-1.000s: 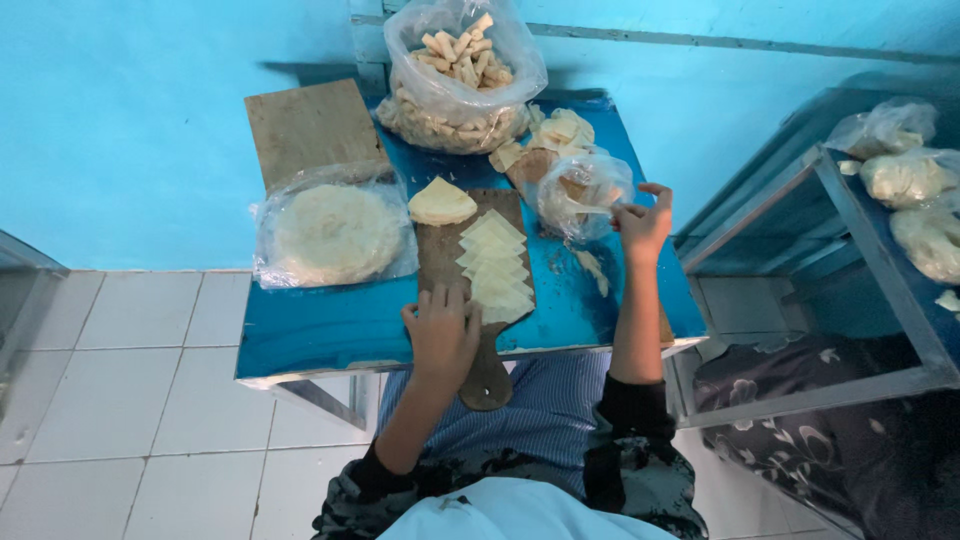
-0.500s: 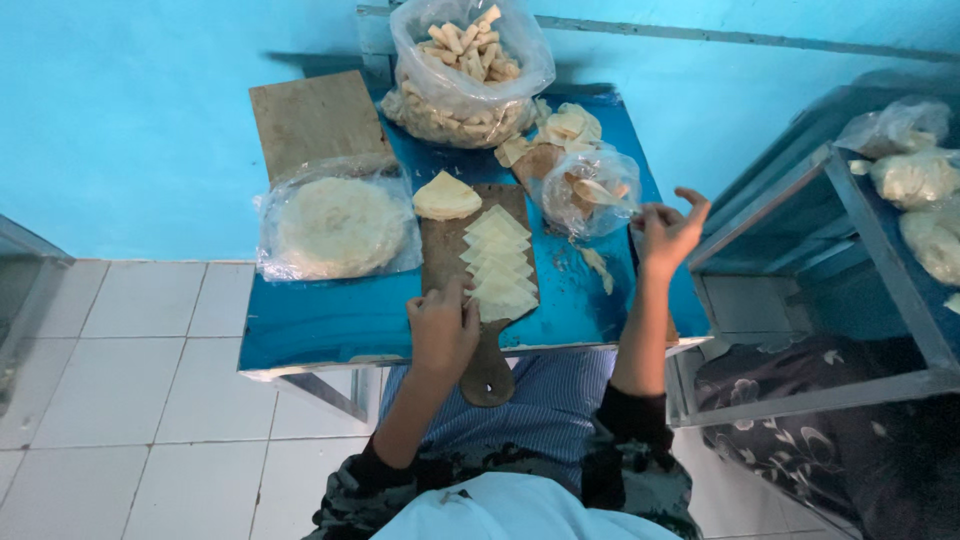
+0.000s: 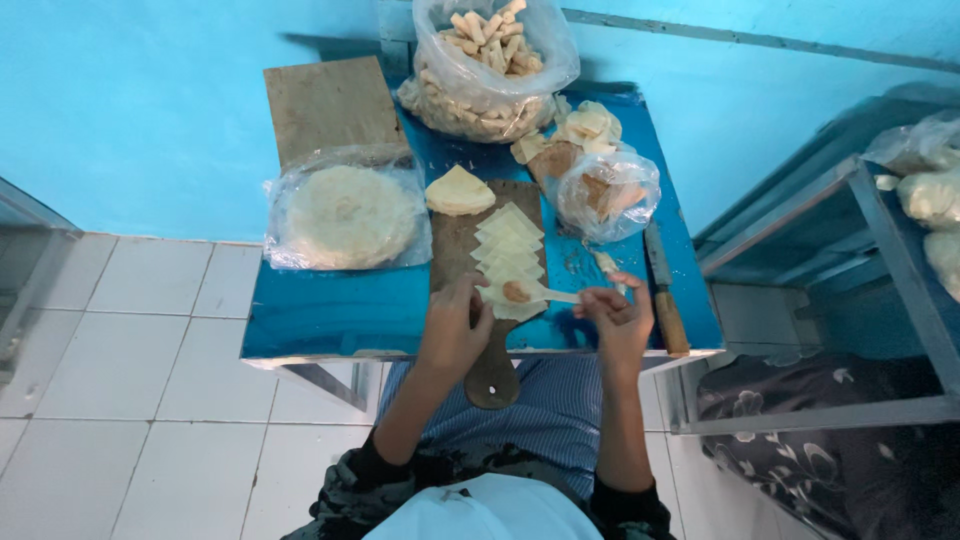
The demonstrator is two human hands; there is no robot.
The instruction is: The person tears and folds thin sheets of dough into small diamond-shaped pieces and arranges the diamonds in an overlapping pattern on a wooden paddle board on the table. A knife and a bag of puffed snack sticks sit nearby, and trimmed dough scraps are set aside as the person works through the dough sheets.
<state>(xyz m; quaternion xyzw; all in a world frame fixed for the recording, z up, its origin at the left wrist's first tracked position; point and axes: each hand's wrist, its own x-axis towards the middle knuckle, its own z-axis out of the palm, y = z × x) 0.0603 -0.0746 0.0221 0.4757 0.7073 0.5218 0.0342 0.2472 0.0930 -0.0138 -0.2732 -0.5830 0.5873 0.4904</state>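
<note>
While left hand [image 3: 455, 330] steadies board [image 3: 470, 235], right hand [image 3: 615, 320] holds spoon [image 3: 545, 293].

Right hand [image 3: 618, 318] back, filling [image 3: 516, 291] on wrapper [image 3: 512, 297]

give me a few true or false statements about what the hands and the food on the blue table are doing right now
1. The right hand holds a spoon over the wrapper pieces. True.
2. The left hand grips the knife. False: the knife lies untouched on the blue table, right of the right hand; the left hand rests on the wooden board.
3. The round stack of wrappers is inside a plastic bag. True.
4. The big bag of rolled snacks sits at the table's near edge. False: it sits at the far edge, by the wall.
</note>
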